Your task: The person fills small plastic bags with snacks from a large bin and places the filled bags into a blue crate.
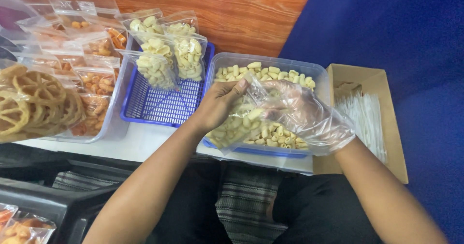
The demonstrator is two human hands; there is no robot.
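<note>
My left hand [218,103] is bare and grips the mouth of a small clear plastic bag [240,123] partly filled with pale tube-shaped snacks. My right hand [304,116], in a loose clear plastic glove, holds the bag's other side, with its fingers at the opening. Both hands hover over a clear plastic tub [319,73] full of the same pale snacks [261,72].
A blue basket [159,106] to the left holds filled snack bags [166,55]. Further left a clear bin [108,125] holds bags of orange snacks [94,79], and a bag of round lattice crackers [34,103]. A cardboard box [382,103] of empty clear bags stands at right.
</note>
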